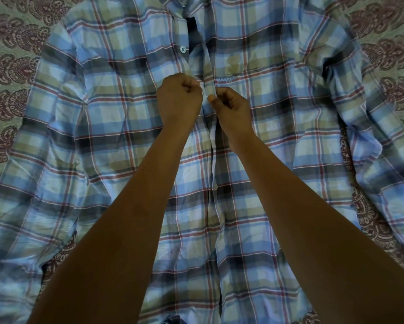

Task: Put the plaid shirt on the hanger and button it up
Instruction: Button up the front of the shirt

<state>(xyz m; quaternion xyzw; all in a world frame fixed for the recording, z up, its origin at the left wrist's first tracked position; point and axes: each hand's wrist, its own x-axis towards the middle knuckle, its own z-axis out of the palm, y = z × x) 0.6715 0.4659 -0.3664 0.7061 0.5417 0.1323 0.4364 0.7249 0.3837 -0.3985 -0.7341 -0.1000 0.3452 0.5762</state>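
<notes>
From the head view, the plaid shirt (107, 127) lies spread flat, front up, on a patterned bedspread (11, 66), collar at the far side. At mid-chest the left hand (178, 99) and right hand (231, 108) meet, each with curled fingers pinching an edge of the front placket (207, 90). A loose button (183, 49) shows farther up; the front is closed below the hands.

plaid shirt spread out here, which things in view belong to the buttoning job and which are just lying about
In the job:
plaid shirt
left hand and right hand, each pinching a front edge of the shirt at chest height
undone button near the collar

Lying about:
patterned bedspread under the shirt
</notes>
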